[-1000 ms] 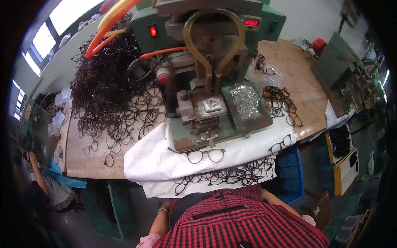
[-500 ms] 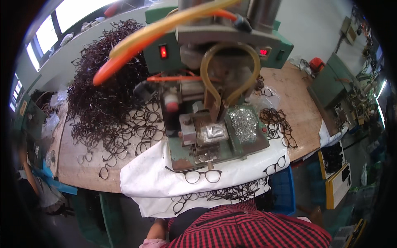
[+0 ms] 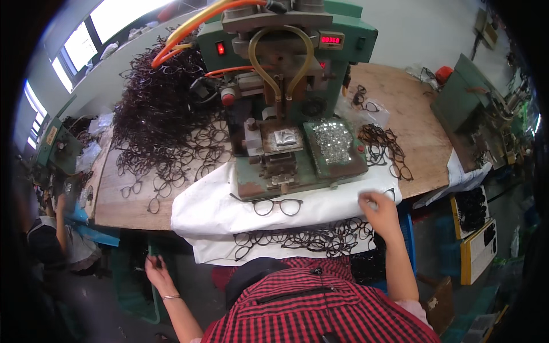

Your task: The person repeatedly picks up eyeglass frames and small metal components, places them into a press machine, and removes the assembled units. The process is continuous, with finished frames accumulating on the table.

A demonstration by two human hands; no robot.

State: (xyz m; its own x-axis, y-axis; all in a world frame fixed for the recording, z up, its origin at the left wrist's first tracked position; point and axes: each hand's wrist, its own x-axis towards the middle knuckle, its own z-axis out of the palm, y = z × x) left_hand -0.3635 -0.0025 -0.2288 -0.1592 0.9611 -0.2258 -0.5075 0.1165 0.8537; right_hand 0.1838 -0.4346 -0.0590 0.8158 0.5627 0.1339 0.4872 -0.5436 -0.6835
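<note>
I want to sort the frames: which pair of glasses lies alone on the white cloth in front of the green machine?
The dark-rimmed pair of glasses, lying open and flat by itself just below the green machine; the others lie in heaps or rows.

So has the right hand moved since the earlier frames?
Yes. The right hand was out of view earlier; it has come up to the front edge of the white cloth, right of the eyeglass frame lying before the green machine.

Red-black checked shirt, thin bracelet (image 3: 170, 296) on left wrist
</note>
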